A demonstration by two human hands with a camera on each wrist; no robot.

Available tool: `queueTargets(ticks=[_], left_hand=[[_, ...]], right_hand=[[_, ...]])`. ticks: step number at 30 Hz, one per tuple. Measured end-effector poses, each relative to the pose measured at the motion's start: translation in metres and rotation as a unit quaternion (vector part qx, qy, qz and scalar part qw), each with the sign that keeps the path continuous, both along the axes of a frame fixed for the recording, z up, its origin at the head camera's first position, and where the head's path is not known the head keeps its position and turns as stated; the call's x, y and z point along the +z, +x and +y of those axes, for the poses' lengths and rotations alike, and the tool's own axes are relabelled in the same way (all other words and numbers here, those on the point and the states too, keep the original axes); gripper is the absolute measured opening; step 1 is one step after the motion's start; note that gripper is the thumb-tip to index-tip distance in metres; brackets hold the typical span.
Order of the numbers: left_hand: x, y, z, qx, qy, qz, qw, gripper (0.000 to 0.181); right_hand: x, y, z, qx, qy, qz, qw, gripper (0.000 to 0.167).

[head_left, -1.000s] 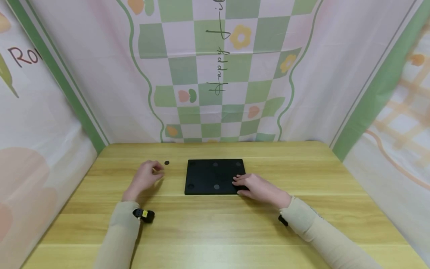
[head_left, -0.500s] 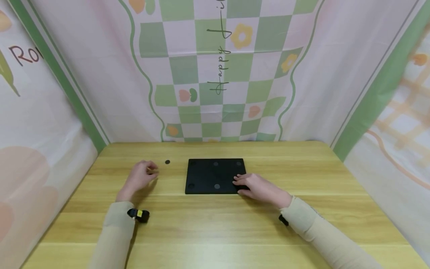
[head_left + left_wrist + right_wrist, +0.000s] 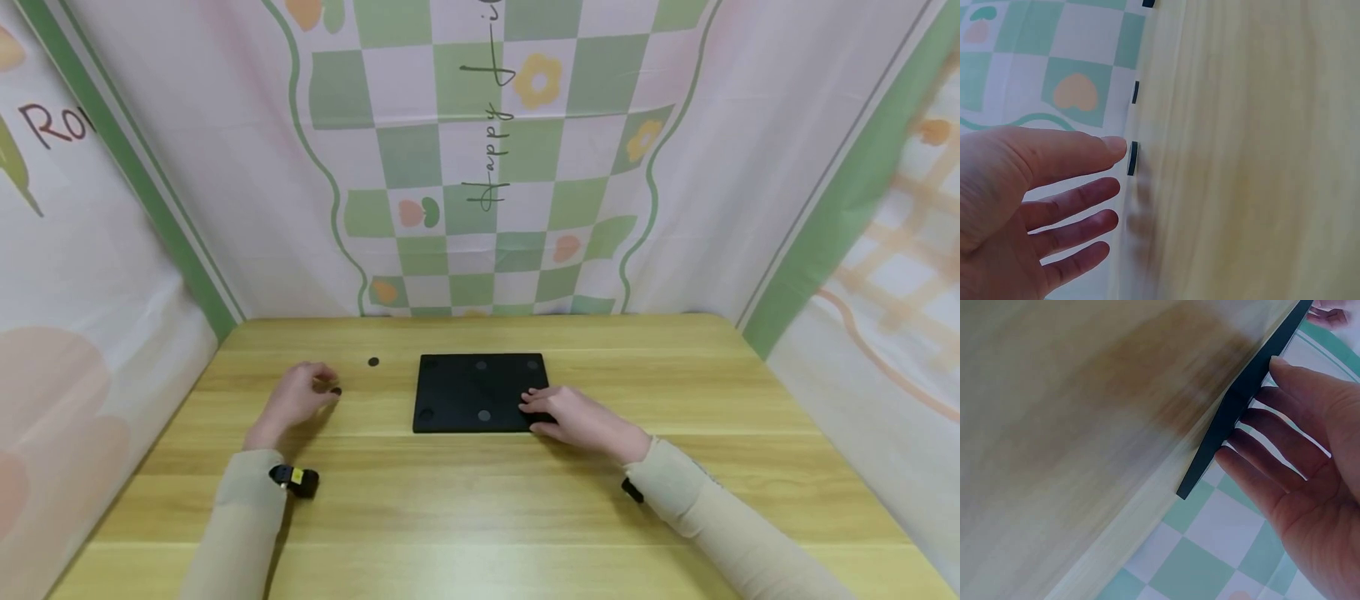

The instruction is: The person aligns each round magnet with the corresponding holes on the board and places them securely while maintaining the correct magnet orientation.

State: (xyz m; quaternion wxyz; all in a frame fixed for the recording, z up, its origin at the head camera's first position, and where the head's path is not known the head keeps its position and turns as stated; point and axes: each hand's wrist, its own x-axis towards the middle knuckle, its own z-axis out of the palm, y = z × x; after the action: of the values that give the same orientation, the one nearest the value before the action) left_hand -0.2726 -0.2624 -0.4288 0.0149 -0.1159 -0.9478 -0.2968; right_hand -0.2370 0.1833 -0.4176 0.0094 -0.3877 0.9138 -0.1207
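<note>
A flat black board [image 3: 453,392] lies on the table, with round spots on its face. Grey discs show at its upper middle, upper right and lower middle, and dark round marks at its two left corners. My right hand [image 3: 577,417] rests its fingertips on the board's lower right part, hiding that corner. Left of the board, a small dark disc [image 3: 337,391] sits at my left hand's [image 3: 296,396] thumb tip. In the left wrist view this disc [image 3: 1133,158] lies on the table, just by the thumb, with the other fingers spread loosely. Another dark disc [image 3: 373,362] lies farther back.
The wooden table [image 3: 480,517] reaches back to a hanging cloth [image 3: 487,167] with green checks. Similar printed cloth closes off the left and right sides. A black wrist camera [image 3: 295,481] is strapped over the left sleeve.
My left hand has drawn back to the left, and the dark disc now shows at its thumb tip. My right hand and the board have not moved.
</note>
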Motion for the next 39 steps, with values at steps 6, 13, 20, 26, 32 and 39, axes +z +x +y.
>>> queueTargets(ticks=[6, 13, 20, 26, 32, 39], left_hand=[[-0.001, -0.001, -0.006, 0.0, -0.002, -0.006, 1.0, 0.033], [-0.002, -0.003, -0.01, -0.003, -0.003, -0.004, 1.0, 0.032], [-0.002, -0.005, -0.011, -0.008, 0.007, -0.009, 0.9999, 0.029], [-0.003, -0.007, -0.014, -0.002, 0.008, -0.019, 0.9998, 0.028], [-0.005, -0.011, -0.016, 0.005, 0.003, -0.022, 0.9997, 0.025], [-0.005, -0.011, -0.015, 0.021, 0.008, -0.034, 0.9992, 0.022]], right_hand=[[0.0, 0.0, 0.0, 0.002, 0.005, 0.005, 1.0, 0.033], [0.001, 0.0, -0.001, 0.005, 0.004, 0.004, 1.0, 0.033], [0.001, 0.0, -0.001, 0.003, 0.003, 0.003, 1.0, 0.033], [0.001, 0.0, 0.0, 0.004, 0.002, 0.004, 1.0, 0.033], [0.0, -0.001, 0.0, 0.002, 0.003, 0.004, 1.0, 0.033], [0.0, -0.001, 0.0, 0.004, 0.005, 0.006, 1.0, 0.033]])
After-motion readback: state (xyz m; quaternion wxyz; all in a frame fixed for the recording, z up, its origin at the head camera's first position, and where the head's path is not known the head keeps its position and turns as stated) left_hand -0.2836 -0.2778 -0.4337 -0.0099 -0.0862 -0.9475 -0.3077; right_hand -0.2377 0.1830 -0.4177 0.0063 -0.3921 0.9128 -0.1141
